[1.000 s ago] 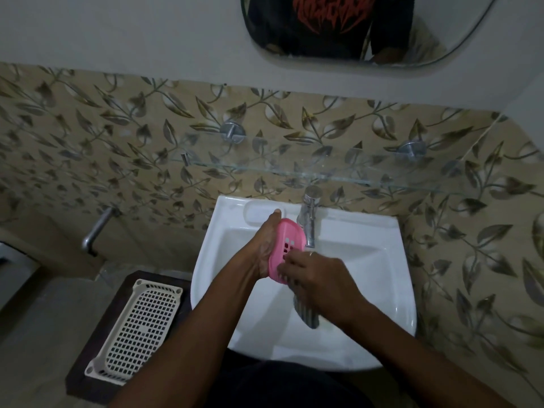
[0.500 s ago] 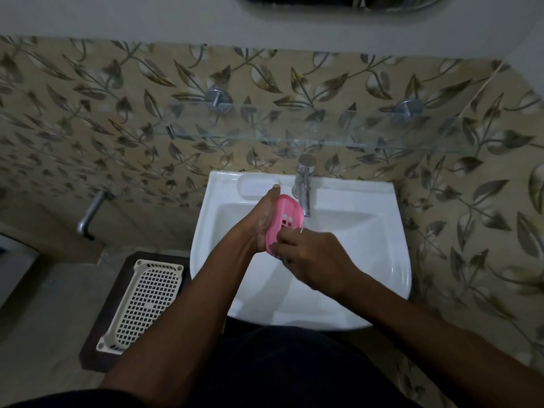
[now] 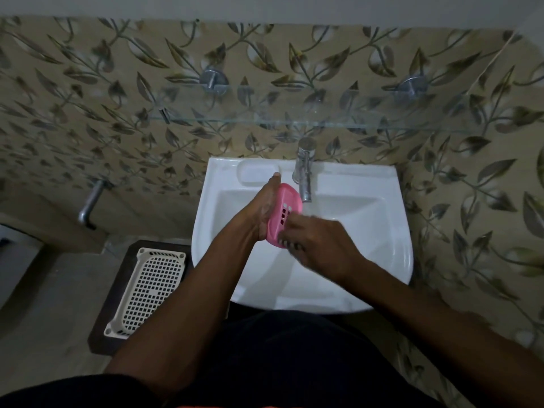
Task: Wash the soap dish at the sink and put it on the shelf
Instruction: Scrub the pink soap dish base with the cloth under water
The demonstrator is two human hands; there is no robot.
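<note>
Slippage is my main worry. The soap dish (image 3: 284,214), pink and slotted, stands on edge over the sink (image 3: 394,260), just beside the tap (image 3: 304,175) and its spout. The left hand (image 3: 262,213) is wrapped round the back of the dish and holds it up, with 1 finger pointing toward the wall. The right hand (image 3: 318,242) is smeared by motion blur. Its fingertips touch the slotted face low down, but I cannot tell whether they pinch the rim or only rub across it. I cannot tell if water is running either.

I judge the washing to be under way and the shelf step not yet done. A wet plastic dish gripped by 1 hand while the other scrubs can squirt free and drop into the basin, which is probably harmless. The dish is close to the metal spout, so a hard stroke could knock it there. The greater risk comes at the glass shelf (image 3: 323,123) on the wall above the tap. It is clear and hard to read, and a dripping dish set near its front edge could slide off.
</note>
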